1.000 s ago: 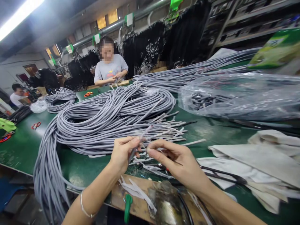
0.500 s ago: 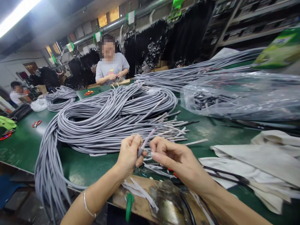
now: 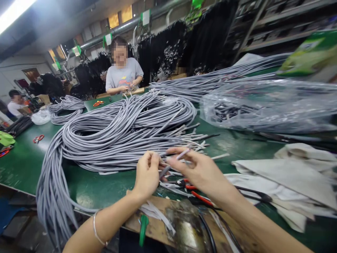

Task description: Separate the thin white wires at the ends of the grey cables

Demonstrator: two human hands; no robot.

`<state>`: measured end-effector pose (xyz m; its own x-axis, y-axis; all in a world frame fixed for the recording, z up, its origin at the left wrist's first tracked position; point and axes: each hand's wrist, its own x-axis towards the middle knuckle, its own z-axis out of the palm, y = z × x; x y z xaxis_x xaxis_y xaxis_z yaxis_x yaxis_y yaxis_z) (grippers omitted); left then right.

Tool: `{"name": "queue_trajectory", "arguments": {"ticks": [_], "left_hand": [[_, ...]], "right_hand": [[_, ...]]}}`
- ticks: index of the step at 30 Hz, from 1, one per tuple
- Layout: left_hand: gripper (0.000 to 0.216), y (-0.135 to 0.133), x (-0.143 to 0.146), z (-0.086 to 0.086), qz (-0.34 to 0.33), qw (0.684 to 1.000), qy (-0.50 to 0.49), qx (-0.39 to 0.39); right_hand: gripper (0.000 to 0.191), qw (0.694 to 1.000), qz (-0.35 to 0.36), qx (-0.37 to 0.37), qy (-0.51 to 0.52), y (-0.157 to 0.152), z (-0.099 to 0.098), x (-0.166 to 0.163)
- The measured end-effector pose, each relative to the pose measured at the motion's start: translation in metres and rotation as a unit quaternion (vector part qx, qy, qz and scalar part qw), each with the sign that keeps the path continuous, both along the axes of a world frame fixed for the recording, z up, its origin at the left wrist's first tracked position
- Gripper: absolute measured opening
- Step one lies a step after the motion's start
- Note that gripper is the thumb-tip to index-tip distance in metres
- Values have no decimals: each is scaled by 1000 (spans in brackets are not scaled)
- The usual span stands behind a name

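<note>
Over a green desk [image 3: 118, 184], the left hand [image 3: 149, 170] pinches a gray cable [image 3: 165, 171] near its end while the right hand [image 3: 202, 172], its grip unclear, curls around the tip, apparently separating strands, work calling next for a steady hold.

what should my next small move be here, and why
Probably pinch the pale end of the grey cable with your right hand and ease it gently aside. The left hand holds the cable just below, so it looks steadied, and that end lies right by the right hand. Whether the right hand already grips a strand is too blurred to tell.
</note>
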<state>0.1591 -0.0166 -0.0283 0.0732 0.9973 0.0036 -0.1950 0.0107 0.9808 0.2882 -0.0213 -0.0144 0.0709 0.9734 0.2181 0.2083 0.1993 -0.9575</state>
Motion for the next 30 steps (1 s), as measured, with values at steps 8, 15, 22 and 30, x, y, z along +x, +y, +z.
{"name": "queue_trajectory", "arguments": {"ticks": [8, 15, 22, 30], "left_hand": [[31, 1, 0, 11, -47, 972, -224, -49], [20, 12, -43, 49, 41, 923, -383, -22], [40, 10, -41, 38, -78, 997, 7, -18], [58, 0, -31, 30, -139, 987, 84, -8]], "right_hand": [[39, 994, 73, 37, -72, -2, 2, -5], [34, 993, 78, 31, -79, 2, -6, -2], [26, 996, 82, 22, -32, 3, -6, -5], [21, 992, 12, 89, -86, 3, -1, 7]]}}
